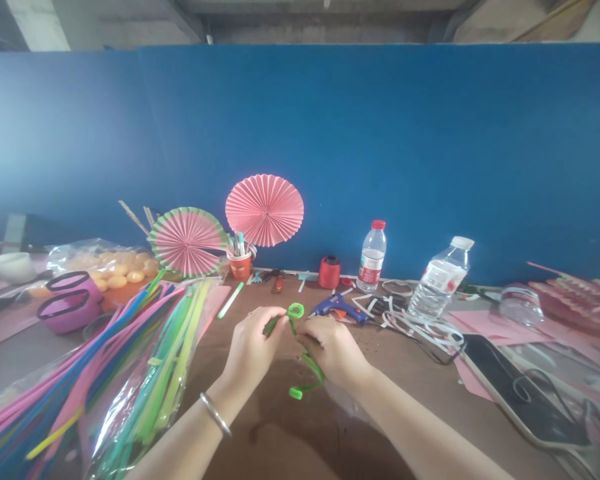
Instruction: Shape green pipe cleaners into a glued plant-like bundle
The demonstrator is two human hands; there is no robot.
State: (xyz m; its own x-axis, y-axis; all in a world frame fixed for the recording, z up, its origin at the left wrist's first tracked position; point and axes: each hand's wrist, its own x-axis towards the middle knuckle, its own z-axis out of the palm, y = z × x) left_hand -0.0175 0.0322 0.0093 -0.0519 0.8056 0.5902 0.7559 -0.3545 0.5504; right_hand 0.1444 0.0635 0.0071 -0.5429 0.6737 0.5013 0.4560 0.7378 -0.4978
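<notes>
Pinching close together, the left hand point(253, 340) and right hand point(334, 343) are gripping a bent green pipe cleaner point(296, 306) (looped on top) between them. Behind, a blue wall point(430, 147) is rising past a brown table point(260, 417), where a glue gun point(344, 307) is lying.

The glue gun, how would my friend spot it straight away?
Find the big blue wall, then the brown table below it. Just beyond the right hand lies the glue gun. It's blue and gun-shaped, unlike the squat red object behind it.
</notes>
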